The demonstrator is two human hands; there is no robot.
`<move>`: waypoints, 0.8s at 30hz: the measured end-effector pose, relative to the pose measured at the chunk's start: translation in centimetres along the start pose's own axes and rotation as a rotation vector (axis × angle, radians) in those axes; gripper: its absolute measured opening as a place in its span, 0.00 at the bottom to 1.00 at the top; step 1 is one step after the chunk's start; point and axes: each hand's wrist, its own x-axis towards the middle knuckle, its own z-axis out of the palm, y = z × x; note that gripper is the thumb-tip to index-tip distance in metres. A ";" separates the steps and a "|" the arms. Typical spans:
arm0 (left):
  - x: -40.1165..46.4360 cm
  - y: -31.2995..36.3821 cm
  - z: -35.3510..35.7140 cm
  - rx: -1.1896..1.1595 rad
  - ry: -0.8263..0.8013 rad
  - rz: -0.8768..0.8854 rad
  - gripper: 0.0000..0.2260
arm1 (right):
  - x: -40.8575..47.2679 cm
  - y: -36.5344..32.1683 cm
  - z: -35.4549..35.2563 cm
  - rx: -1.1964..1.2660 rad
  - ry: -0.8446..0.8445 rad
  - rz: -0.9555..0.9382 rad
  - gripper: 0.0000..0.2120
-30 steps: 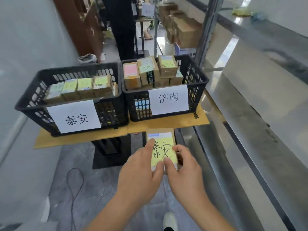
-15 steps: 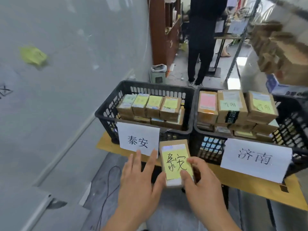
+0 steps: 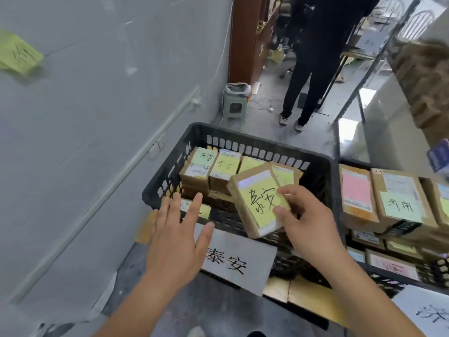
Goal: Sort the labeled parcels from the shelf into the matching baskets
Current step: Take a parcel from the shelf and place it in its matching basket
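Observation:
My right hand grips a brown cardboard parcel with a yellow handwritten note on top. It is tilted and held over the inside of the left black basket. That basket carries a white sign reading 泰安 and holds several parcels with yellow and green notes. My left hand is apart from the parcel, fingers spread, over the basket's front rim. The right black basket holds parcels with pink and green notes.
A grey wall runs along the left with a yellow note stuck on it. A person in dark trousers stands behind the baskets beside a small stool. Metal shelving rises at the right. Both baskets rest on a yellow board.
I moved closer to the baskets. The parcel went from in front of the left basket to over its inside. My left hand let go of it and now hovers with fingers spread.

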 end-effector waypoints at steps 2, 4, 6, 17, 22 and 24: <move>2.0 -0.8 0.6 0.041 -0.010 -0.014 0.30 | 3.4 0.0 0.5 -0.069 -0.113 0.000 0.13; 4.0 -1.5 1.9 0.097 -0.025 -0.023 0.29 | 6.7 0.5 1.6 -0.128 -0.239 -0.018 0.13; 5.2 -2.0 3.4 0.144 -0.062 -0.035 0.28 | 9.6 1.5 3.0 -0.198 -0.364 -0.038 0.14; 6.5 -1.7 5.5 0.187 -0.091 -0.158 0.29 | 16.4 10.5 11.2 -0.493 -0.873 -0.006 0.15; 6.4 -1.3 5.3 0.150 -0.094 -0.173 0.28 | 17.4 12.1 13.0 -0.513 -0.886 0.030 0.17; 6.4 -1.3 5.3 0.152 -0.100 -0.179 0.28 | 17.6 12.3 13.5 -0.510 -0.897 0.060 0.17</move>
